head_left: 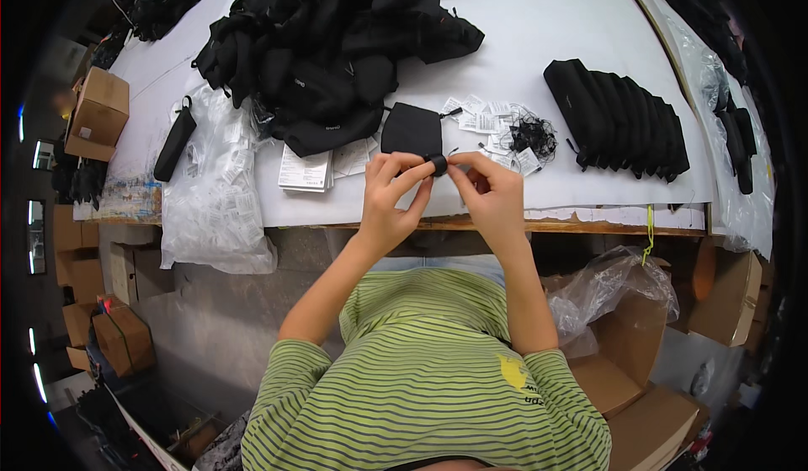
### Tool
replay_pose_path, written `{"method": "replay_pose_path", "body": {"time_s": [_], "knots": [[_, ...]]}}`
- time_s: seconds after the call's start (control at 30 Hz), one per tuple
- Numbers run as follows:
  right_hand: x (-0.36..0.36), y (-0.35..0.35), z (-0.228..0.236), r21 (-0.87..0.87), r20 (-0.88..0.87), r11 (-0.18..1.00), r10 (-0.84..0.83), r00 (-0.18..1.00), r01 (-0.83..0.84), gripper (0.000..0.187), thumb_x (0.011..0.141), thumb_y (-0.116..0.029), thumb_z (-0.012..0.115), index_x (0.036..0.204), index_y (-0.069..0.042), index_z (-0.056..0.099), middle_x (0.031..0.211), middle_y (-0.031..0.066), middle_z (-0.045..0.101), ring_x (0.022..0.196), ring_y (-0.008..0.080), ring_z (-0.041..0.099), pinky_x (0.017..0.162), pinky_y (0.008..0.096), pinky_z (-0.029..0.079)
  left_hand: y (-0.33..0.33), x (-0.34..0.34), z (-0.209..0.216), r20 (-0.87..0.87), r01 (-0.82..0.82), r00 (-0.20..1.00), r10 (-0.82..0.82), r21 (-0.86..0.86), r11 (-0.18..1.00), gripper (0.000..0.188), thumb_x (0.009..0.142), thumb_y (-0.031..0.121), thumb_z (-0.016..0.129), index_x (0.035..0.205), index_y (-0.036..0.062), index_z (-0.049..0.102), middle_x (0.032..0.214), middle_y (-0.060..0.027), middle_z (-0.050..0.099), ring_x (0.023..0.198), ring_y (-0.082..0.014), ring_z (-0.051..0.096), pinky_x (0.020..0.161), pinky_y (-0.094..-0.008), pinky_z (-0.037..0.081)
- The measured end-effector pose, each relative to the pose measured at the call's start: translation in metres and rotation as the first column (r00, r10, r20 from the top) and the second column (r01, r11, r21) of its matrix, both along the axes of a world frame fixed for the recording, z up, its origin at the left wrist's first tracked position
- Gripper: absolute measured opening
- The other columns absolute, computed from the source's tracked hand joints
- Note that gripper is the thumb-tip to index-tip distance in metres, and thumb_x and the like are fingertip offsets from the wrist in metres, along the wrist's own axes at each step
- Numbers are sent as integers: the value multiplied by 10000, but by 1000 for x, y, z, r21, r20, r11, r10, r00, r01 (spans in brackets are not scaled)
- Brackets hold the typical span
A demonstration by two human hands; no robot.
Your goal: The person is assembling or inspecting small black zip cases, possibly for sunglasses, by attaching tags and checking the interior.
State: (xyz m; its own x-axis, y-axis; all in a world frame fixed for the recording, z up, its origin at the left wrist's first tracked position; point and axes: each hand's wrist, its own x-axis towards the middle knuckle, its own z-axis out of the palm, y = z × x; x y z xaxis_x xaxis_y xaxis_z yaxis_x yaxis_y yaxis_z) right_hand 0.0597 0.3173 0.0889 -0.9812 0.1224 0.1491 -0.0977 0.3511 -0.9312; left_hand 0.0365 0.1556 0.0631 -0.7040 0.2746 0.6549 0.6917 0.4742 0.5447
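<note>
At the table's near edge, my left hand (391, 197) pinches a small black loop (438, 164) between thumb and fingers. My right hand (491, 197) meets it from the other side, its thumb and forefinger closed at the loop's edge; any thin cord there is too small to make out. Just beyond my fingers lies a flat black fabric pouch (412, 130) with a zipper pull at its far right corner. Whether the loop belongs to this pouch is hidden by my fingers. White paper tags (484, 119) and a tangle of black strings (533, 137) lie right of the pouch.
A big heap of black pouches (311, 58) covers the table's far left. White booklets (305, 170) and a clear bag of tags (215, 210) lie left of my hands. A row of black pouches (619, 122) stands right. Cardboard boxes (627, 345) and clear plastic (610, 290) sit below the table.
</note>
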Motion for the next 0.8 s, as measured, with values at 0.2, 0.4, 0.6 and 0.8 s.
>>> {"method": "replay_pose_path", "body": {"time_s": [0.2,0.4,0.6,0.8], "knots": [[6,-9,-6,-25,42,993,115,992,-114,139,793,-88,685,915,-21,685,637,60,590,489,97,448,467,246,365,-4,19,-12,475,-145,879,-33,333,932,166,792,10,655,954,10,691,718,-50,608,710,-156,497,656,-264,400],[8,-9,-17,25,109,979,200,974,-204,145,786,-90,687,910,-16,687,624,67,593,493,106,454,477,250,373,-18,22,-12,655,-141,745,-127,341,930,101,792,20,690,885,-16,705,742,-18,598,701,-93,490,662,-233,397],[11,-9,-14,-45,206,973,233,950,-228,144,805,-100,689,904,-1,653,656,43,599,546,81,488,520,220,395,-18,28,-6,468,-196,884,16,339,920,52,823,4,654,863,-21,632,814,-24,588,713,-91,503,676,-217,403],[16,17,-14,-664,92,733,277,957,-149,129,850,-62,653,904,-60,535,813,17,575,793,66,553,708,189,412,-25,36,26,610,-308,744,-272,674,671,40,884,32,608,909,5,594,853,-39,626,704,-84,535,678,-225,436]]}}
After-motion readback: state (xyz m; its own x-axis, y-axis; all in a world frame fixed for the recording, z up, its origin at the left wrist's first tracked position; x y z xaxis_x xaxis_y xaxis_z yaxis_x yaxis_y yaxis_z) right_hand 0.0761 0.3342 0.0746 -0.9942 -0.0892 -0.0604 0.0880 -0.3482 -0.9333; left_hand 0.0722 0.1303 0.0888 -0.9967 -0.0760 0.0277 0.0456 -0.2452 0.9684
